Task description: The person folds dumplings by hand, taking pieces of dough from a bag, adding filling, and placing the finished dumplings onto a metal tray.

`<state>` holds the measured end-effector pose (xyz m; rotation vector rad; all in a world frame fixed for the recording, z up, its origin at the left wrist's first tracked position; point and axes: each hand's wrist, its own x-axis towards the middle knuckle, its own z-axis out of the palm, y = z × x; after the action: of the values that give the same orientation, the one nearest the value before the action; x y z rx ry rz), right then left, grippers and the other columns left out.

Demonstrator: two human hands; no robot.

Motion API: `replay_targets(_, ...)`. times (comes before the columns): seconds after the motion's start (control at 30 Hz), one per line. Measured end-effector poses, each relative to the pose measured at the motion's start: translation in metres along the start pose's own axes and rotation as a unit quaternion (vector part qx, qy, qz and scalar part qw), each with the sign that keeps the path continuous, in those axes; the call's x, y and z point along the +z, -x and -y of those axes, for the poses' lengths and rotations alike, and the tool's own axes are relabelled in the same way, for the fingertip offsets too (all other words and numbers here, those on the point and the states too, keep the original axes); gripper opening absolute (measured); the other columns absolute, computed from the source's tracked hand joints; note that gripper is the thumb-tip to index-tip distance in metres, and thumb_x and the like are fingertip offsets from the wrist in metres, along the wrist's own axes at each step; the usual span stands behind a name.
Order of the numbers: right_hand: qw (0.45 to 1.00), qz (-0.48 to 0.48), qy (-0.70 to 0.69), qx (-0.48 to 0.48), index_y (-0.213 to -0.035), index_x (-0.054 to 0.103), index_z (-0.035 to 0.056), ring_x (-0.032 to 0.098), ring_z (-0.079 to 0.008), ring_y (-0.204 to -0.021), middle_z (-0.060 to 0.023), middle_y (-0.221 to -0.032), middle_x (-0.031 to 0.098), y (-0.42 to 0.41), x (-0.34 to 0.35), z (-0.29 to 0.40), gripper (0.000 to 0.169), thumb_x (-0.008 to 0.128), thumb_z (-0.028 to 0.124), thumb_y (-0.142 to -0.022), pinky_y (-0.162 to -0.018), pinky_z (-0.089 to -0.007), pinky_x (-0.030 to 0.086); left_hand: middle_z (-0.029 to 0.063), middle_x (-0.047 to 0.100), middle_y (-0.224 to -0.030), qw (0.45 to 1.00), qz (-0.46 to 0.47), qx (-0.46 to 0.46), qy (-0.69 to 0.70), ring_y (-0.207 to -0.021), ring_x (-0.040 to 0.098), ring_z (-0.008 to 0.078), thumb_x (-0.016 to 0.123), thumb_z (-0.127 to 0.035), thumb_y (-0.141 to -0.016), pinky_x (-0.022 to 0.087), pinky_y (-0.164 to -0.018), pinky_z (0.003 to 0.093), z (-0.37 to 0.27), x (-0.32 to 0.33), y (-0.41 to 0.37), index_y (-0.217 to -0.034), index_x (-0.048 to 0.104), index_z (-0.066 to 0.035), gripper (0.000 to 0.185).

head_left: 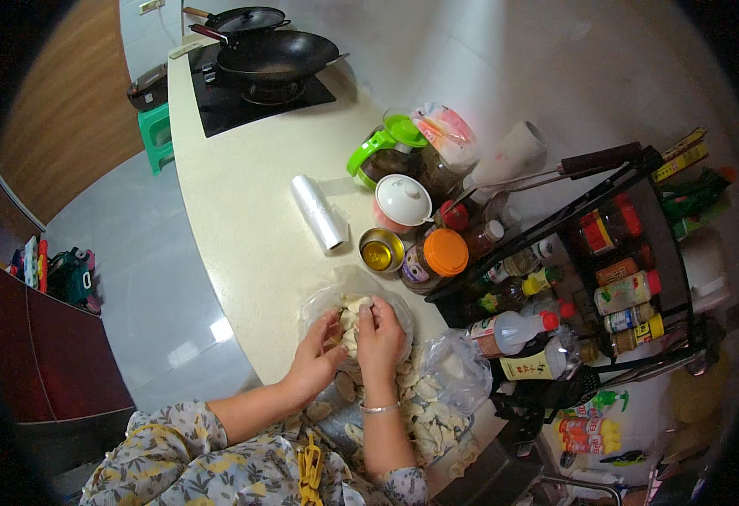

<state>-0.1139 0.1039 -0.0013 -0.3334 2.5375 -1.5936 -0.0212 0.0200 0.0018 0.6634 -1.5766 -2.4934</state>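
Observation:
Both of my hands are over a clear plastic bag [344, 281] that stands open on the cream counter and contains pale dumplings [352, 303]. My left hand [324, 345] is at the bag's left side, its fingers curved beside the dumplings; whether it grips one is unclear. My right hand [382, 332], below a silver bangle on the wrist, has its thumb and fingers pinched on a pale dumpling at the top of the pile. Nearer my body, more dumplings [431, 433] lie spread on a tray, partly hidden by my right forearm. Right of my hands is a second, crumpled plastic bag [455, 373].
A roll of plastic bags [319, 213], a metal bowl of yellow oil [381, 250] and a lidded white pot [402, 200] stand beyond the hands. To the right are an orange-lidded jar [445, 253] and a black rack [502, 250] of bottles. A wok [278, 55] sits on the hob.

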Motion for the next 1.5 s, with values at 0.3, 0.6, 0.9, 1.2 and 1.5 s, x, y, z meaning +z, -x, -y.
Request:
replay_targets(0.3,0.97,0.062,0.144,-0.187,-0.115,0.058,0.0016,0.055,-0.0372,-0.107,-0.0186,-0.117,0.057,-0.014,-0.018,0.006,0.032,0.054,0.005,-0.084,-0.09,-0.0411,0.046,0.009,0.032,-0.146,0.989,0.021,0.104,-0.104,-0.132,0.033,0.026,0.048,0.005,-0.083,0.033,-0.105,0.0373,-0.007,0.001,-0.001,-0.147,0.023,-0.008,0.069)
replay_targets(0.6,0.977,0.065,0.143,-0.143,-0.117,0.059,0.0041,0.063,-0.0246,-0.085,-0.0151,-0.122,0.056,0.029,-0.099,-0.012,0.035,0.058,0.003,-0.083,-0.075,-0.0295,0.05,0.0124,0.055,-0.115,0.963,0.123,0.137,-0.199,-0.108,0.055,0.0229,0.055,0.0,-0.085,0.045,-0.091,0.0345,-0.009,-0.001,0.016,-0.128,0.049,-0.003,0.044)
replay_targets(0.9,0.955,0.031,0.294,-0.026,-0.11,0.058,0.009,0.06,-0.0392,-0.083,-0.0158,-0.1,0.06,0.101,-0.085,-0.045,0.031,0.065,0.012,-0.08,-0.07,-0.0442,0.05,0.0164,0.062,-0.091,0.856,0.313,0.166,-0.376,-0.083,0.061,0.0329,0.059,-0.004,-0.08,0.05,-0.072,0.0386,0.038,-0.012,0.048,-0.103,0.063,-0.003,0.023)
replay_targets(1.2,0.985,-0.09,-0.11,0.101,-0.109,0.061,0.002,0.051,-0.0081,-0.061,-0.0007,-0.078,0.059,0.115,-0.083,-0.04,0.023,0.06,0.004,-0.086,-0.055,-0.0217,0.04,0.0071,0.06,-0.093,0.948,0.241,-0.008,-0.207,-0.077,0.057,0.0153,0.063,-0.003,-0.084,0.049,-0.069,0.028,0.031,-0.002,0.053,-0.117,0.057,-0.003,0.034)
replay_targets(1.5,0.921,0.021,-0.322,0.22,-0.107,0.062,-0.0015,0.045,-0.0053,-0.059,-0.0008,-0.079,0.058,0.128,-0.083,-0.014,0.018,0.056,0.006,-0.092,-0.05,-0.0197,0.032,0.0042,0.062,-0.092,0.963,0.223,0.069,-0.138,-0.074,0.058,0.0123,0.064,-0.009,-0.088,0.049,-0.069,0.025,0.014,0.002,0.044,-0.111,0.059,0.0,0.025)
